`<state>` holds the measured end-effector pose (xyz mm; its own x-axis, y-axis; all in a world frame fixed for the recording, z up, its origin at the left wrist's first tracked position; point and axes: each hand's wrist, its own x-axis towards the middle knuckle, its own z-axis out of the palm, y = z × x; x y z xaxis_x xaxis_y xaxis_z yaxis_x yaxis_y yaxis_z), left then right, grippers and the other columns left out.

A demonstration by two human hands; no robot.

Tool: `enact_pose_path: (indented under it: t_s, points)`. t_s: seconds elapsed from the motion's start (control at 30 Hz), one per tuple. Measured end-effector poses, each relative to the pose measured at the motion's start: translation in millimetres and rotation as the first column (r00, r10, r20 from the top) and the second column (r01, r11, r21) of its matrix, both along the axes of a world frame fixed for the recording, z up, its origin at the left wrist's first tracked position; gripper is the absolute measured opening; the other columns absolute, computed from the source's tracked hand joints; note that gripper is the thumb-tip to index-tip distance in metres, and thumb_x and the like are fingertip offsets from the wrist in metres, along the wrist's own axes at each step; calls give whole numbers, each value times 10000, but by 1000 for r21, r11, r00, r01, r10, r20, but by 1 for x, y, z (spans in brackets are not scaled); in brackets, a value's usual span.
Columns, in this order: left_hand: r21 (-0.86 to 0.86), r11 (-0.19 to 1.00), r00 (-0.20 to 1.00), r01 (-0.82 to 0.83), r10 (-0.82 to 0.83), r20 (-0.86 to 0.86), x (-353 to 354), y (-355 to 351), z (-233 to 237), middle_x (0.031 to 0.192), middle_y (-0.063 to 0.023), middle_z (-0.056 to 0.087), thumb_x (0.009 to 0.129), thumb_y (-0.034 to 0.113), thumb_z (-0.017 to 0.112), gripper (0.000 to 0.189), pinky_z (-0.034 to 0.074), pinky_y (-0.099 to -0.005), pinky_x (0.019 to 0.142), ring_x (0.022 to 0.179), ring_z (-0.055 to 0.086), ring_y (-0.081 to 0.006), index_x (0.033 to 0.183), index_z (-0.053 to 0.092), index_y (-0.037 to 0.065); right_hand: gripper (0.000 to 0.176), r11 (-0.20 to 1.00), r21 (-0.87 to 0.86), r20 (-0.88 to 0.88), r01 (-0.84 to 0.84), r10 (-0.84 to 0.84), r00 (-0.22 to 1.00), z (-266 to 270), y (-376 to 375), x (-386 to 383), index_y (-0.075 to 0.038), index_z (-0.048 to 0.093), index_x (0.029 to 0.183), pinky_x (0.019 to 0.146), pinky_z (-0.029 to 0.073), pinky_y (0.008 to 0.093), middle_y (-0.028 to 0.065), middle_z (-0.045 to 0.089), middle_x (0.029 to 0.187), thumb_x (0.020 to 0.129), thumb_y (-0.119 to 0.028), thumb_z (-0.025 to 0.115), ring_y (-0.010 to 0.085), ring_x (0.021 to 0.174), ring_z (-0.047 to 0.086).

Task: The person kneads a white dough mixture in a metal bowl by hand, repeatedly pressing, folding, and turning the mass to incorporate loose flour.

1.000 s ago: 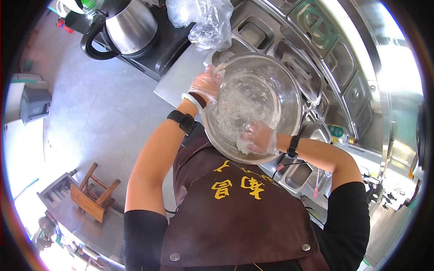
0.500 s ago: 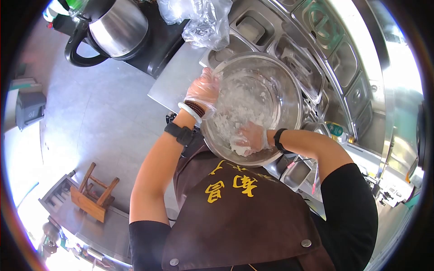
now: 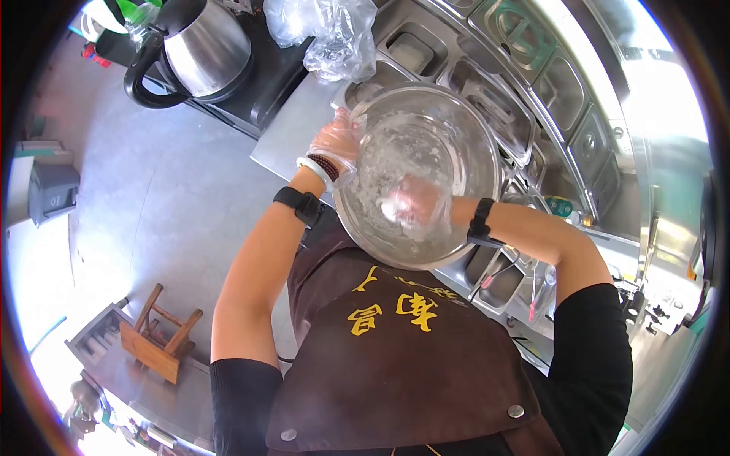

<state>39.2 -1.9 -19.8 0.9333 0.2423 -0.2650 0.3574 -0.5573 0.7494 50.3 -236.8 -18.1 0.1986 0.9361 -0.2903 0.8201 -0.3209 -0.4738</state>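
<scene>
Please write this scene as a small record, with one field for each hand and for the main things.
left hand: clear-gloved, at the near-left rim of the steel bowl
right hand: clear-gloved, inside the bowl, blurred; grip unclear
bowl contents: white floury material; exact kind unclear
beyond bowl, left: clear plastic bag, steel kettle with black handle
lower left: wooden stool, tipped over

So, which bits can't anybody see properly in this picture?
Right hand: blurred in the head view, so its grip is unclear.
Under the bowl: hidden by the bowl in the head view.
Plastic bag: cut off by the head view's top edge.
Inside the kettle: hidden by its metal side in the head view.
</scene>
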Motion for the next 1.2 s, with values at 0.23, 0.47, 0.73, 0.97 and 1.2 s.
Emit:
enact_pose_path:
  t_s: [0.23,0.47,0.73,0.97,1.2]
  points:
    - [-7,1000,1000,21,-21,-14,0,2,1,839,-261,608,878,273,408,397,459,-458,744,835,587,-415,1139,393,-25,409,947,82,133,311,-320,938,28,-27,20,-82,560,1073,861,398,403,142,532,1022,723,-269,661,310,981,477]
    - [21,999,999,49,-49,13,-2,1,0,827,-263,608,877,271,412,408,462,-460,742,820,587,-421,1162,388,-21,301,750,-335,-230,570,-652,723,63,-16,11,-63,568,1035,849,423,385,160,556,1058,807,-259,584,320,958,528]
    - [-27,1000,999,0,1,32,-7,1,-3,812,-268,595,874,268,406,335,449,-477,722,801,569,-432,1067,446,-3,311,704,-610,317,365,-206,926,-4,-60,14,-77,491,1151,765,456,362,92,588,964,874,-218,489,254,893,560]
    - [-8,1000,999,4,-4,50,-7,-2,-8,785,-262,602,872,258,423,359,465,-486,695,766,586,-430,1109,400,-11,353,597,-678,100,429,-503,858,35,-9,-28,-59,514,1173,764,450,370,117,604,991,879,-255,516,267,902,574]
    - [-43,997,998,-57,58,40,-7,-5,-2,778,-276,582,869,243,427,270,434,-506,682,766,555,-449,1003,438,10,319,52,-765,-334,642,-885,-325,-24,-11,-45,-22,580,1076,625,486,287,82,613,1021,820,-206,629,196,807,609]
